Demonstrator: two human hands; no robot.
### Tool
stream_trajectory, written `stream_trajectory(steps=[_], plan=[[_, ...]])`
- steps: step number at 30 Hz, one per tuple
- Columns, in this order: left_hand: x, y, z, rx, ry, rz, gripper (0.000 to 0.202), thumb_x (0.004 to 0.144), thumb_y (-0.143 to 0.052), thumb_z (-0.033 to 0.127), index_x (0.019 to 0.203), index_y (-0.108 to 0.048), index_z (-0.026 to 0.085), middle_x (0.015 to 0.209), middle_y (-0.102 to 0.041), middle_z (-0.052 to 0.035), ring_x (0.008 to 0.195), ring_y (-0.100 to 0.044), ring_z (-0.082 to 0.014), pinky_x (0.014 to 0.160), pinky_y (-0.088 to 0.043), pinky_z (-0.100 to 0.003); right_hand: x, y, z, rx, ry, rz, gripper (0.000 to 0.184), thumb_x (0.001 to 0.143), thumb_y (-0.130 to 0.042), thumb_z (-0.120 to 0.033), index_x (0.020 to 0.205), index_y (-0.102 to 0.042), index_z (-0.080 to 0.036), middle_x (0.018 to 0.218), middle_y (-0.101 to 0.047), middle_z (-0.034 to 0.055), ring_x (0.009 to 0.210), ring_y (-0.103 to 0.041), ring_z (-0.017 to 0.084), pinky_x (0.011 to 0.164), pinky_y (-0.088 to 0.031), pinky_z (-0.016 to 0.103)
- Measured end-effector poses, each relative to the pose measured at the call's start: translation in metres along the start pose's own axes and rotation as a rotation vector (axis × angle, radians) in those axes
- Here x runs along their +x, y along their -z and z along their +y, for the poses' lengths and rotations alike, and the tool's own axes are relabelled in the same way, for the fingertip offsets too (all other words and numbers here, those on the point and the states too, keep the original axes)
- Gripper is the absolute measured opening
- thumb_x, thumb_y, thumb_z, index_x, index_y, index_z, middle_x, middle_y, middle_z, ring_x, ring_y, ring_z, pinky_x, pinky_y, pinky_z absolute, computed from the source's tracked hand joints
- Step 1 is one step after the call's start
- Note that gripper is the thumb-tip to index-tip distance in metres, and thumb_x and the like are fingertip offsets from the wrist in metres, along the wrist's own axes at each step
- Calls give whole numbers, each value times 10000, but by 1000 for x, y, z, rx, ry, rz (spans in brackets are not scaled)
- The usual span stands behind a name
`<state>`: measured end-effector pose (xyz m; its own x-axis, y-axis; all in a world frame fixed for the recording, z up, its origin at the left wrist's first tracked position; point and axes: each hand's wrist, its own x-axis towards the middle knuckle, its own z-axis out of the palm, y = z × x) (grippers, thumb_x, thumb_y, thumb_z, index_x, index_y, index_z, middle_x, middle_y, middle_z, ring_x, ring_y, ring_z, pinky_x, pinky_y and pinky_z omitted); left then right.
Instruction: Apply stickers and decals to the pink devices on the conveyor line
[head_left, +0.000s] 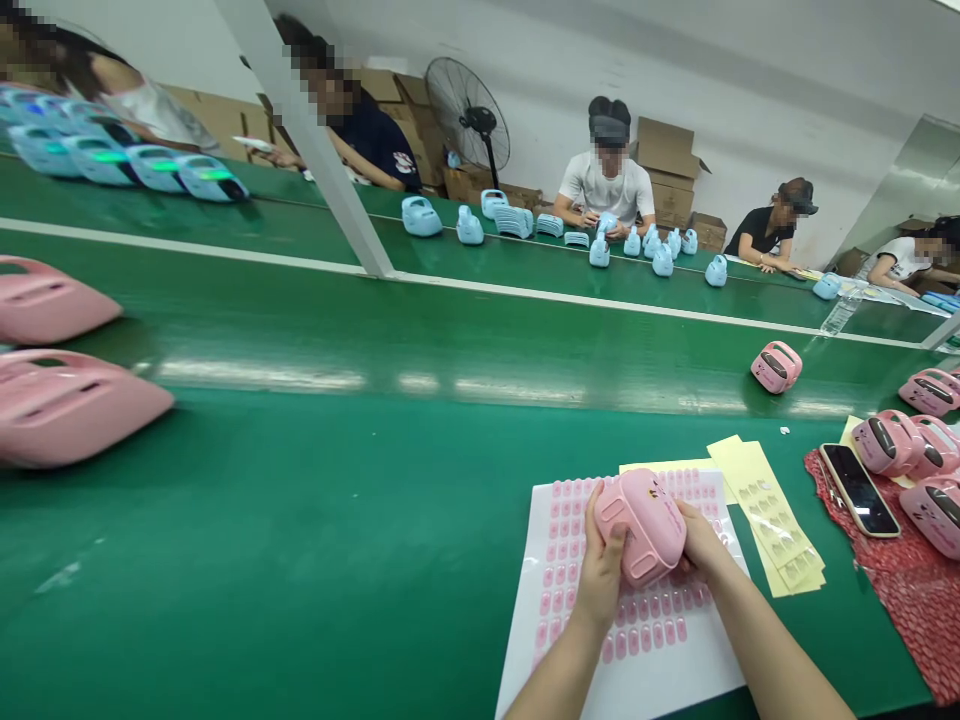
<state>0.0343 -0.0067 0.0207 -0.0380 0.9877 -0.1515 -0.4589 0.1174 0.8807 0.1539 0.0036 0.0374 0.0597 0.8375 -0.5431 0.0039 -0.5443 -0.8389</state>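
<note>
Between my two hands is a pink plastic housing (643,528) with rounded edges and small dark and yellow markings on its upper face. My left hand (602,570) grips its left side, the thumb lying across the near face. On the right side, my right hand (699,540) is closed around the edge, its fingertips partly hidden beneath. Under the held housing lies a white sheet (517,620) carrying rows of pink oval stickers (634,640). Yellow backing sheets (780,520) with small clear stickers lie just right of it.
A phone (859,490) rests on red bubble wrap (892,590) beside several pink housings (889,442). One more pink housing (777,367) stands farther back. Large pink housings (75,408) are at left. Across a white rail (525,292), several people sit among blue housings (421,216).
</note>
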Motion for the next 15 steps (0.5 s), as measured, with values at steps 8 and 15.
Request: stream_trajectory(steps=[8, 15], plan=[[-8, -7, 7, 39, -19, 0, 843, 509, -692, 549, 1213, -382, 206, 1071, -571, -99, 981, -542, -276, 824, -428, -369, -2, -2, 1, -25, 24, 46, 280, 665, -415, -337, 827, -564, -164, 344, -345, -92, 253, -234, 61, 296, -133, 196], [-3, -1, 6, 23, -13, 19, 544, 653, -611, 513, 1072, -469, 196, 997, -599, -60, 982, -541, -240, 856, -410, -349, 6, 1, 12, -28, 67, 45, 226, 666, -462, -364, 753, -565, -183, 365, -389, -82, 270, -242, 58, 314, -163, 200]])
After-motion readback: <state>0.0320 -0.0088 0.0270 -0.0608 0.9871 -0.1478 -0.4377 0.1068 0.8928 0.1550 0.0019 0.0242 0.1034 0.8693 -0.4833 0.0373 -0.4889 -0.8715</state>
